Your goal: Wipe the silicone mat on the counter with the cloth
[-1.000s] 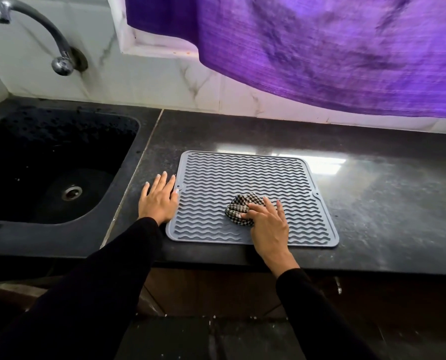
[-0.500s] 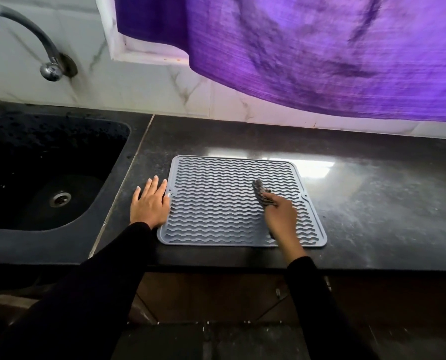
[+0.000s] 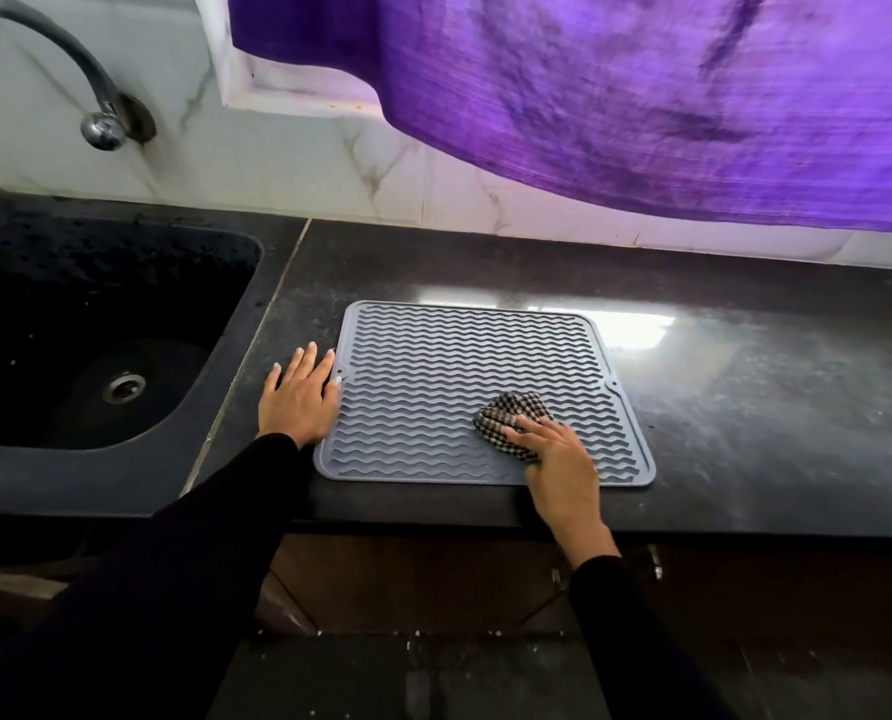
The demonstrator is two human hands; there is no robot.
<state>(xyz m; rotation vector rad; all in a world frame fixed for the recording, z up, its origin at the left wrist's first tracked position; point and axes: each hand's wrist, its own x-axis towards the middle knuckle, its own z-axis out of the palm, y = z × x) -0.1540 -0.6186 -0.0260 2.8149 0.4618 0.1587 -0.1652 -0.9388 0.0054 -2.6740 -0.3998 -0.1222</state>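
A grey silicone mat (image 3: 449, 366) with wavy ridges lies flat on the dark counter (image 3: 745, 407), close to its front edge. A bunched black-and-white checked cloth (image 3: 506, 415) rests on the mat's near right part. My right hand (image 3: 558, 459) presses down on the cloth, fingers laid over it. My left hand (image 3: 298, 394) lies flat with fingers spread on the counter at the mat's left edge, fingertips touching the rim.
A black sink (image 3: 95, 345) with a metal drain sits left of the counter, under a curved chrome tap (image 3: 69, 70). A purple curtain (image 3: 641, 96) hangs over the back wall. The counter's front edge (image 3: 745, 532) runs just below the mat.
My right hand swept the cloth from the mat's near middle up to the right, then back down toward the near right. The left hand stayed at the mat's left edge.
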